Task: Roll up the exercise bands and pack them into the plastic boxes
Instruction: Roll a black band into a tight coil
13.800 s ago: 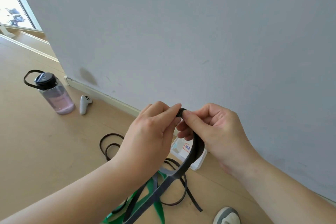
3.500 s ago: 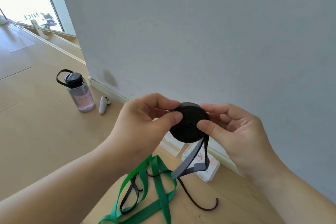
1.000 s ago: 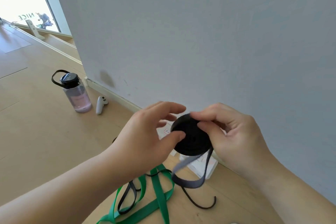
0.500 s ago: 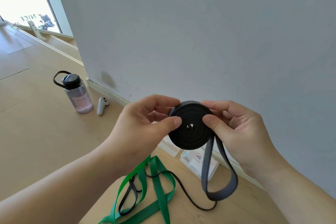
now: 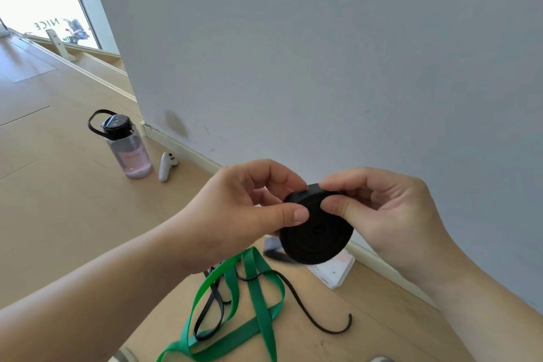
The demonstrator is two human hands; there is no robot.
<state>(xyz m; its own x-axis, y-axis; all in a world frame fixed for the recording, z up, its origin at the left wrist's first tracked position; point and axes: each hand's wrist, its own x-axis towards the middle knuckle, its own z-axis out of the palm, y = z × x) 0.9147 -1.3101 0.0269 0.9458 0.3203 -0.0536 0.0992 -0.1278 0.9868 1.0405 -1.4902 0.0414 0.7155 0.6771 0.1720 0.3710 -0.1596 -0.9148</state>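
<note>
A black exercise band [image 5: 316,232] is wound into a flat coil that I hold up in front of the grey wall. My left hand [image 5: 244,209] pinches the coil's left edge between thumb and fingers. At the coil's top, my right hand [image 5: 382,209] pinches it with thumb and forefinger. A short grey tail [image 5: 274,250] of the band sticks out below the coil on the left. On the floor below lie a green band [image 5: 249,291] and a thin black band [image 5: 296,294], tangled together. A clear plastic box [image 5: 335,272] lies by the skirting, partly hidden behind the coil.
A water bottle with a black lid [image 5: 126,147] stands on the wooden floor at the left, with a white controller [image 5: 167,166] beside it. The grey wall [image 5: 323,53] rises close in front. A shoe tip [image 5: 125,357] shows at the bottom edge.
The long loose loop that hung under the coil half a second ago is now wound in, leaving a short tail. The coil has grown since the first frame.
</note>
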